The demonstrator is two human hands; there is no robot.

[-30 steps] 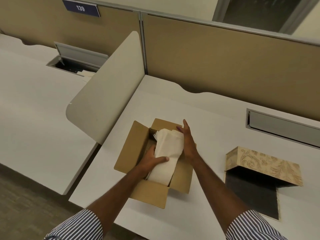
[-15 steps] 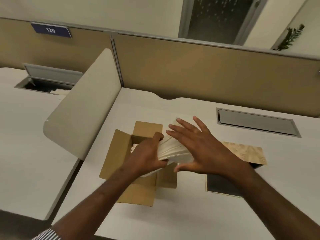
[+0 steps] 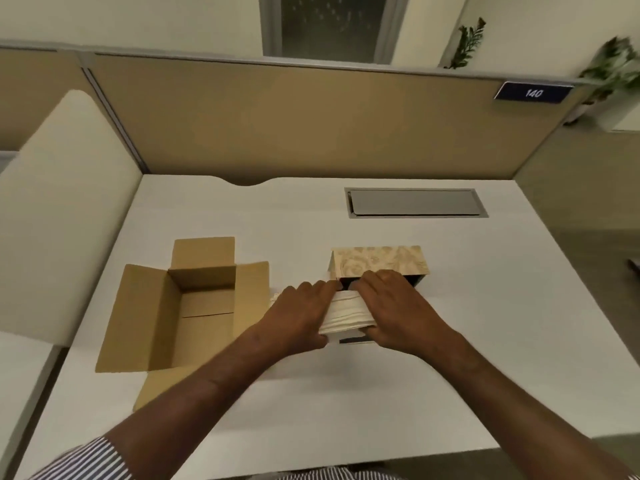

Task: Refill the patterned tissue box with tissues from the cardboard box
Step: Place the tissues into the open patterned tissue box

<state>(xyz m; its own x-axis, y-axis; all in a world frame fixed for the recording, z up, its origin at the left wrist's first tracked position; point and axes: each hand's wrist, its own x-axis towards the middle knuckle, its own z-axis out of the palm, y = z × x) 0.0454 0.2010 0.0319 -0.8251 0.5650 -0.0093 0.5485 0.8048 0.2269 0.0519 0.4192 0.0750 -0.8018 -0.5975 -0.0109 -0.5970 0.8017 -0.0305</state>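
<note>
A stack of white tissues (image 3: 346,311) is held between both hands in front of the patterned tissue box (image 3: 379,261). My left hand (image 3: 299,315) grips the stack's left end and my right hand (image 3: 398,311) covers its right end. The patterned box, beige with a swirl print, stands with its dark open side (image 3: 346,282) facing me, and the far end of the stack sits at that opening. The brown cardboard box (image 3: 194,306) lies to the left with its flaps spread, and its inside looks bare.
The white desk (image 3: 346,393) carries both boxes. A grey cable flap (image 3: 414,202) is set into the desk at the back. A tan partition (image 3: 294,119) closes the far side and a cream divider panel (image 3: 65,202) stands at the left.
Both hands lifted the tissue stack out of the cardboard box and carried it right to the patterned box's opening. The camera view swung right as well.
</note>
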